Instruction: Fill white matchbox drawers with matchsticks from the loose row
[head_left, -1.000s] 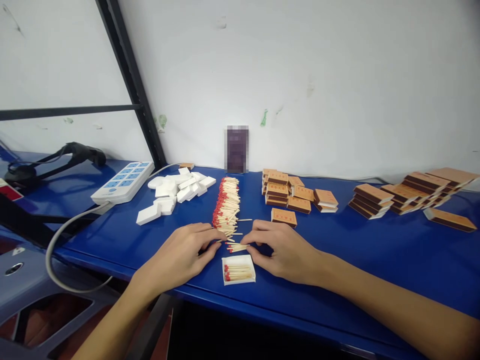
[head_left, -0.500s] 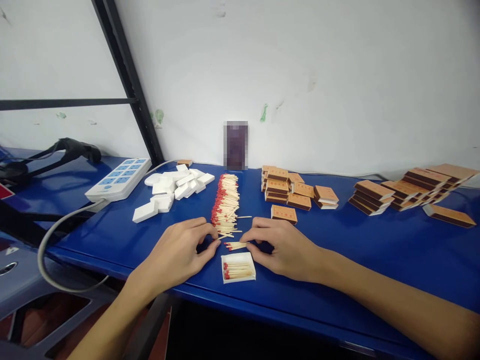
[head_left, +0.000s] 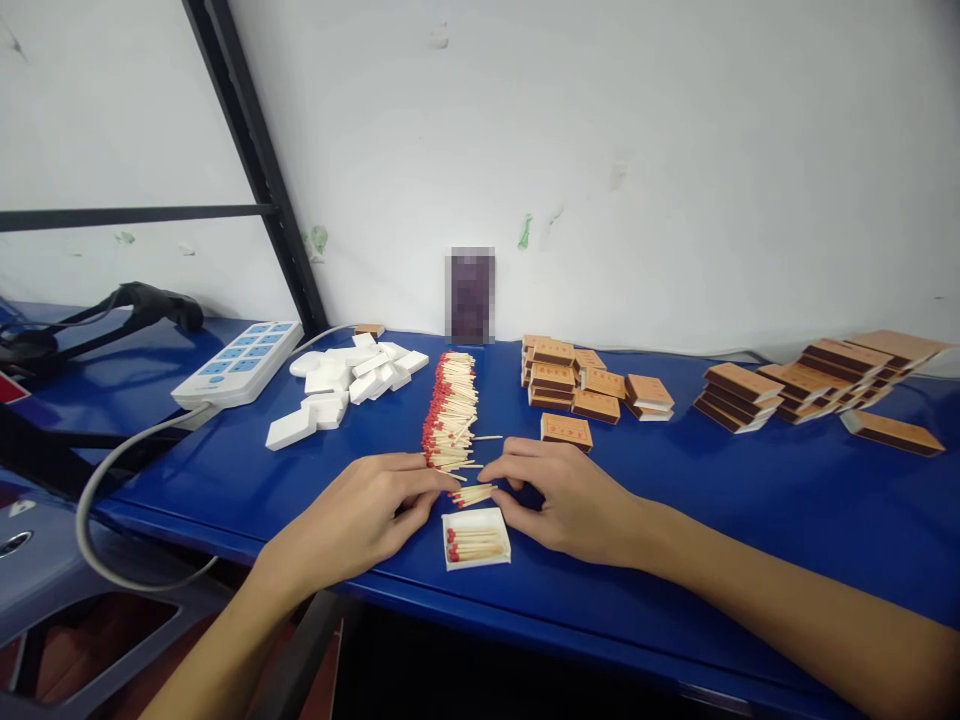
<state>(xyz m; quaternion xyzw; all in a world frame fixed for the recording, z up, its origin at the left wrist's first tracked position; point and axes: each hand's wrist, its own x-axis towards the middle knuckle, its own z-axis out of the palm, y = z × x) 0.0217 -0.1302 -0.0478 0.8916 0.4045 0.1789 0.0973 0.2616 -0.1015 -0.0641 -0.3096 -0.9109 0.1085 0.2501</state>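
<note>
Flanking a small cluster of matches (head_left: pixel 474 495), the left hand (head_left: pixel 371 505) and right hand (head_left: pixel 566 500) face each other above a blue worktop (head_left: pixel 712 540). The left index fingertip lies at the red heads; the right fingers curve about the plain ends. Whether either set of fingers grasps the cluster cannot be told. Just nearer than the fingers lies a partly filled white tray (head_left: pixel 480 518); beyond them, a long match pile (head_left: pixel 450 410); beyond and right, stacked matchboxes (head_left: pixel 555 377); beyond and left, heaped white pieces (head_left: pixel 328 374)
</note>
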